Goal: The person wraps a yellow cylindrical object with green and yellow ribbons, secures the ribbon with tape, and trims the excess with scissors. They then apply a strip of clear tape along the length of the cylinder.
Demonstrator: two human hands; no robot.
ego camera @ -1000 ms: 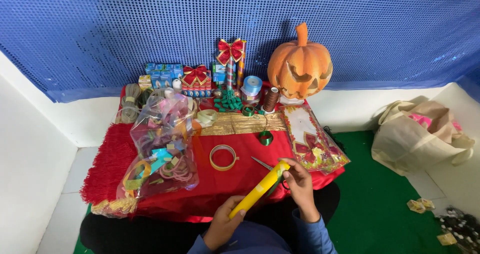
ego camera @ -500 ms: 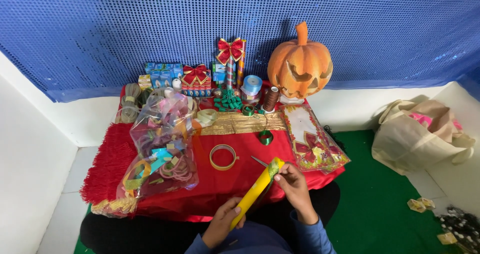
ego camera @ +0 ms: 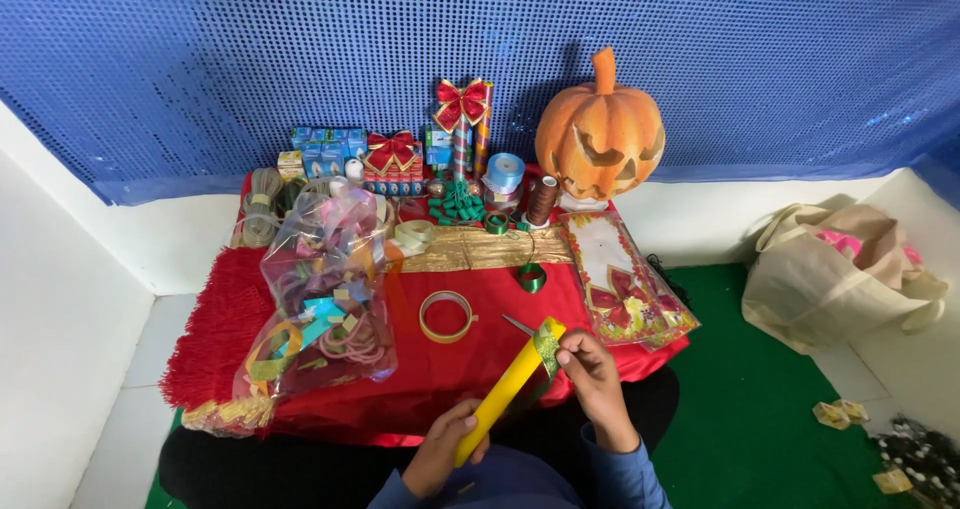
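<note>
My left hand [ego camera: 443, 455] grips the lower end of a yellow tube [ego camera: 503, 394] that slants up to the right over the front edge of the red cloth [ego camera: 430, 369]. My right hand [ego camera: 590, 369] pinches a strip of green glitter ribbon [ego camera: 545, 347] against the tube's upper end. Scissors [ego camera: 518, 325] lie on the cloth just behind the tube's tip, mostly hidden by it. A roll of clear tape [ego camera: 446, 316] lies flat on the cloth, left of the tube.
A clear bag of ribbons [ego camera: 318, 299] fills the left of the low table. Behind stand an orange carved pumpkin [ego camera: 600, 134], gift boxes with red bows [ego camera: 392, 161], spools [ego camera: 505, 174] and a small green ribbon roll [ego camera: 531, 278]. A printed wrapper [ego camera: 625, 279] lies right; a beige tote bag [ego camera: 835, 274] sits on the green floor.
The tube has stayed in both hands, shifting slightly. My right hand has closed in on the tube's upper end, pressing the green ribbon there.
</note>
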